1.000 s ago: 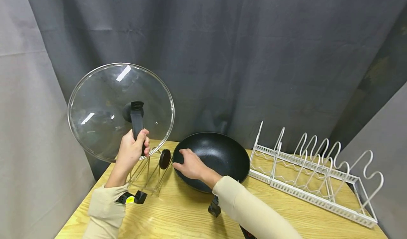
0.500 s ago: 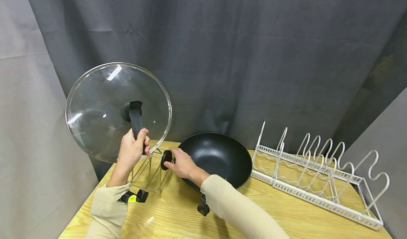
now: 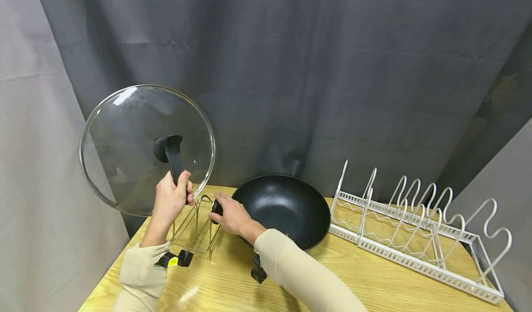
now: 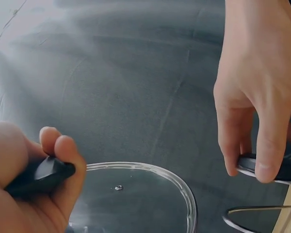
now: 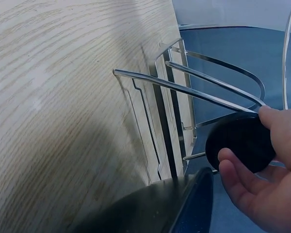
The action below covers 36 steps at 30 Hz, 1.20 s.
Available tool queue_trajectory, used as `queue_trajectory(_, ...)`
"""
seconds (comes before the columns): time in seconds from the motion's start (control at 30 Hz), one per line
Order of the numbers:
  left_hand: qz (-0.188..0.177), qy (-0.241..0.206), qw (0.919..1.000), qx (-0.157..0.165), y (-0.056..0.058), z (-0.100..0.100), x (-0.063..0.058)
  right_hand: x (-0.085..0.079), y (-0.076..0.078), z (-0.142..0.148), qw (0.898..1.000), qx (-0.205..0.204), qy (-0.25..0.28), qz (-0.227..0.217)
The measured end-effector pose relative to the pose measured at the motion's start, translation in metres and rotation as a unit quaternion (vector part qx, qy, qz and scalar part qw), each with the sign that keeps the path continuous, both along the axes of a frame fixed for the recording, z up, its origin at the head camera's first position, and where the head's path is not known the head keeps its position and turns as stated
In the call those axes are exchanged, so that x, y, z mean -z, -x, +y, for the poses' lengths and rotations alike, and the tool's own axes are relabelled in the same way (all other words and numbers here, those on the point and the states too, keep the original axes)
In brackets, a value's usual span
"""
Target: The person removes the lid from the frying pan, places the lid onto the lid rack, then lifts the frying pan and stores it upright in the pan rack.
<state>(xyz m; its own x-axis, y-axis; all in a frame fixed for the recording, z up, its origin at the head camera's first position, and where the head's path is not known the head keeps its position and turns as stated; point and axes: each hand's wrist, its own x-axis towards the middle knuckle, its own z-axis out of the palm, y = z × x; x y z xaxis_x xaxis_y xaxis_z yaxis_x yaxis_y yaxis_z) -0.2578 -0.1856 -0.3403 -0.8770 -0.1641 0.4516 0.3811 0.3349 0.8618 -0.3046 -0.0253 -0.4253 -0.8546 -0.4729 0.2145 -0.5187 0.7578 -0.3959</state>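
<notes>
Against dark grey curtains (image 3: 266, 49), held a large round clear-glass lid (image 3: 124, 132) by its black handle (image 3: 175, 163) with left grip (image 3: 170, 199); at a silver wire rack (image 5: 184, 91), pinched a black disc (image 5: 237, 138) with right grip (image 3: 235, 216). Risked tipping the rack by tugging, or dropping the lid by slackening.

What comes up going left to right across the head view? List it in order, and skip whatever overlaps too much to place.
Glass lid held up by the left hand → right hand → black pan → white rack.
</notes>
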Motion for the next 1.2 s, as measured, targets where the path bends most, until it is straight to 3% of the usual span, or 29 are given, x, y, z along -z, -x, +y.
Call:
queue_trajectory(0.43, -0.042, 0.036, 0.9985, 0.002, 0.002, -0.001, 0.012, -0.001, 0.003, 0.006, 1.000, 0.026, 0.010, -0.010)
queue_trajectory(0.7, -0.049, 0.065, 0.9967, -0.012, 0.005, 0.000, 0.022, -0.006, 0.004, 0.008, 1.000, 0.010, 0.000, -0.002)
queue_trajectory(0.87, -0.061, 0.053, 0.9967, -0.010, 0.004, 0.001, 0.029, -0.006, 0.004, 0.010, 1.000, 0.006, 0.013, 0.002)
queue_trajectory(1.2, -0.089, 0.062, 0.9941, -0.002, 0.006, 0.005, 0.043, -0.006, 0.009, 0.018, 0.997, 0.046, 0.050, -0.027)
